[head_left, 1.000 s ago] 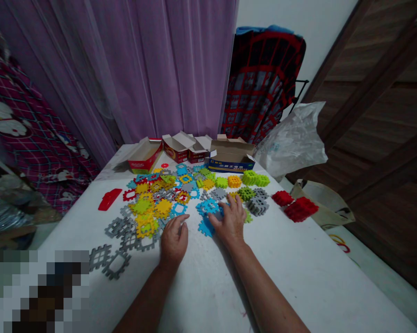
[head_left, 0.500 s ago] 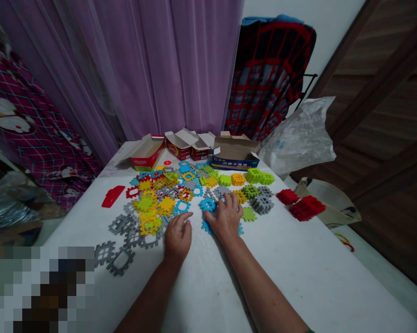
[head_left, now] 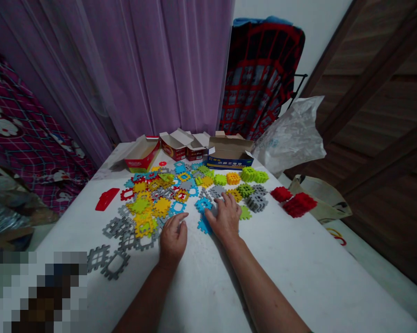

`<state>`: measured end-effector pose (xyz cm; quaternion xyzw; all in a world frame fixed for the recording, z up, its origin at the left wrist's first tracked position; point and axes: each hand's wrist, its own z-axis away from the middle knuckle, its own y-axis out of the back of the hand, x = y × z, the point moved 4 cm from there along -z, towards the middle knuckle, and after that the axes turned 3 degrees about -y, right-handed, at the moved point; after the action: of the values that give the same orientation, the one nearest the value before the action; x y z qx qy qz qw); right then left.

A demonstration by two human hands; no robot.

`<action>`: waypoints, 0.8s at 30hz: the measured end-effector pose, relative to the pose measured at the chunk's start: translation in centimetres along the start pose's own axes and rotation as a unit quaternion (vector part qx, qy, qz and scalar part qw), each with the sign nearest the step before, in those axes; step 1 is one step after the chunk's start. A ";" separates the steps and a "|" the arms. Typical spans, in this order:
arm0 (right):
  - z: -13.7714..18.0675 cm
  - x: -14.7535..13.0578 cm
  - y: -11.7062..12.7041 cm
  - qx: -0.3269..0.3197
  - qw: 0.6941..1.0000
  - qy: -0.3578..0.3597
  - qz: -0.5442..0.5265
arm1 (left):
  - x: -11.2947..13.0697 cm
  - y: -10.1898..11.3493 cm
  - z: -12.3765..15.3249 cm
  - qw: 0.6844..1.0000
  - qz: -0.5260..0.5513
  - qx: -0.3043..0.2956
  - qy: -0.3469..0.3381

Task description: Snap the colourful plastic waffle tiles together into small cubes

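Note:
My right hand (head_left: 225, 219) rests palm down over blue interlocking plastic tiles, its fingers arched and spread. Its thumb lies by a blue tile (head_left: 203, 226), which partly shows under the palm; another blue tile (head_left: 203, 204) sits just beyond the thumb. What lies beneath the palm is hidden. Left of it, my left hand (head_left: 173, 236) stays low over the table, fingers loosely extended and thumb apart, holding nothing that I can see. Beside that hand spreads a loose pile of tiles, with a yellow tile (head_left: 162, 207) and a grey tile (head_left: 115, 265) among them.
Along the back of the white table (head_left: 291, 263) stand open cardboard boxes, including a red box (head_left: 142, 159) and a blue box (head_left: 229, 162). Stacked grey tiles (head_left: 257, 202), green tiles (head_left: 253, 175) and red tiles (head_left: 300, 205) are on the right. A red piece (head_left: 107, 199) lies left.
The view has turned slightly right, so the scene sits farther left. My right thumb has shifted a little against the blue tiles; my left hand keeps nearly the same place.

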<state>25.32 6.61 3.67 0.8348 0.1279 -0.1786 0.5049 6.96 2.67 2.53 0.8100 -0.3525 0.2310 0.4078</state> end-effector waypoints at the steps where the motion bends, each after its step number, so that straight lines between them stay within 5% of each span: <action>1: -0.2 0.4 0.1 0.005 1.000 -0.003 -0.019 | 0.0 0.0 0.0 1.000 0.000 -0.001 0.001; 12: -3.0 7.0 1.1 0.056 0.980 -0.117 -0.151 | 0.2 0.3 -0.1 1.000 0.011 -0.007 -0.008; 24: -2.8 8.0 1.3 0.075 0.971 -0.167 -0.152 | -0.2 0.2 -0.1 1.000 0.009 -0.011 0.005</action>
<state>33.53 8.77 2.53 0.7995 0.1531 -0.3990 0.4221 6.65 2.70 2.53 0.8008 -0.3605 0.2352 0.4164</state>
